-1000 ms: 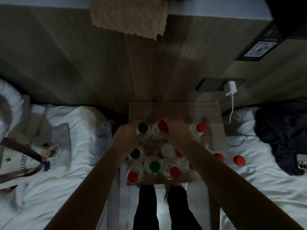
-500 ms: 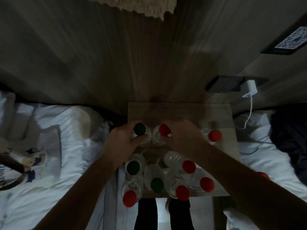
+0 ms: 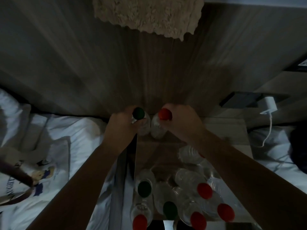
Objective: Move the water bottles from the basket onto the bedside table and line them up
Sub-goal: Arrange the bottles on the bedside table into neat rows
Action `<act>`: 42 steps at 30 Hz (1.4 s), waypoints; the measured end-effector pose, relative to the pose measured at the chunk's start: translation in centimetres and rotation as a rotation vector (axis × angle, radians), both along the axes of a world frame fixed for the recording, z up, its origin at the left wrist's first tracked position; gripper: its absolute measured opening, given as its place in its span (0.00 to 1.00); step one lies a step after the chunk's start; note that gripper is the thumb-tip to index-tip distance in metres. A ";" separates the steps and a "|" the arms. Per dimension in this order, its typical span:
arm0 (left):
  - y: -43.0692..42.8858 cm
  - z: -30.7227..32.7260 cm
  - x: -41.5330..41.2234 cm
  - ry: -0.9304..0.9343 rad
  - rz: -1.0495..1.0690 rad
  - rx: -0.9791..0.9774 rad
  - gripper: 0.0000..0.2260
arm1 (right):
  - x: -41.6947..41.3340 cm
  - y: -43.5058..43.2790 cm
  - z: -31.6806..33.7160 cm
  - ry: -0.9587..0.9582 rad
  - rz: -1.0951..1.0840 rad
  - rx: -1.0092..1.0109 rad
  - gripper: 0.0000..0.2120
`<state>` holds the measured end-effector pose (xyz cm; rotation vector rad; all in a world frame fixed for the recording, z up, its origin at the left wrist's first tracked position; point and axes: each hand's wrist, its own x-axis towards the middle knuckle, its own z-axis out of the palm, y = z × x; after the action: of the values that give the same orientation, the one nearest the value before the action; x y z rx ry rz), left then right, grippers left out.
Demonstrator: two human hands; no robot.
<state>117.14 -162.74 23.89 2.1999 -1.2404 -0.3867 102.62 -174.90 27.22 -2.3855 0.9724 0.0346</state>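
My left hand (image 3: 122,128) grips a clear water bottle with a green cap (image 3: 138,113) at the back left of the wooden bedside table (image 3: 229,130). Beside it, my right hand (image 3: 182,123) grips a clear bottle with a red cap (image 3: 165,114). The two bottles stand upright and nearly touch near the wall. Several more clear bottles stand at the table's near edge, among them a green-capped bottle (image 3: 144,189) and a red-capped bottle (image 3: 204,190). No basket is visible.
White bedding (image 3: 66,138) lies to the left with a printed tote bag (image 3: 33,176) on it. A white charger (image 3: 270,105) with its cable hangs at a wall socket on the right, above more bedding. A wood-panel wall rises behind the table.
Both hands have carried their two bottles away from the cluster toward the back of the table. The camera has tilted down, so the near bottles sit lower in view.
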 end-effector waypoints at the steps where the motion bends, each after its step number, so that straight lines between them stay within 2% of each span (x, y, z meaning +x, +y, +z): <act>1: -0.3 -0.3 0.2 0.010 0.007 0.007 0.16 | 0.3 -0.2 -0.1 -0.001 -0.003 -0.004 0.11; 6: -1.6 -0.6 1.0 0.093 0.068 0.021 0.13 | 1.2 -1.1 -0.3 -0.044 -0.013 -0.004 0.13; 13: -2.6 -0.8 1.6 0.040 0.025 -0.047 0.14 | 2.6 -2.0 -1.3 -0.080 -0.036 -0.083 0.12; 20: -3.4 -0.9 1.5 0.066 0.050 -0.066 0.13 | 3.0 -2.7 -2.7 -0.099 -0.051 -0.114 0.12; 25: -3.7 -1.7 1.8 0.050 0.041 -0.056 0.23 | 3.2 -2.9 -3.1 -0.113 -0.059 -0.107 0.15; 28: -4.0 -2.0 2.1 0.036 0.071 -0.027 0.18 | 3.4 -3.0 -3.2 -0.111 -0.052 -0.116 0.18; 31: -4.1 -2.2 2.4 0.048 0.097 -0.050 0.18 | 3.3 -3.0 -3.2 -0.072 -0.039 -0.102 0.21; 34: -4.1 -2.4 2.2 0.117 0.126 -0.063 0.19 | 2.9 -3.3 -3.2 0.008 -0.033 -0.053 0.22; 38: -4.1 -4.0 1.4 0.300 0.205 0.126 0.28 | 3.1 -3.6 -3.2 0.039 -0.110 0.108 0.24; 40: -4.1 -5.1 1.2 0.415 0.263 0.215 0.31 | 3.3 -3.6 -3.4 0.072 -0.156 0.234 0.20; 42: -4.3 -6.0 1.1 0.488 0.290 0.253 0.29 | 3.5 -3.5 -4.1 0.101 -0.176 0.339 0.14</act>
<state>118.20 -167.03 17.90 2.2569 -0.6284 -0.9326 106.07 -178.39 23.09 -1.9996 1.1224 0.2363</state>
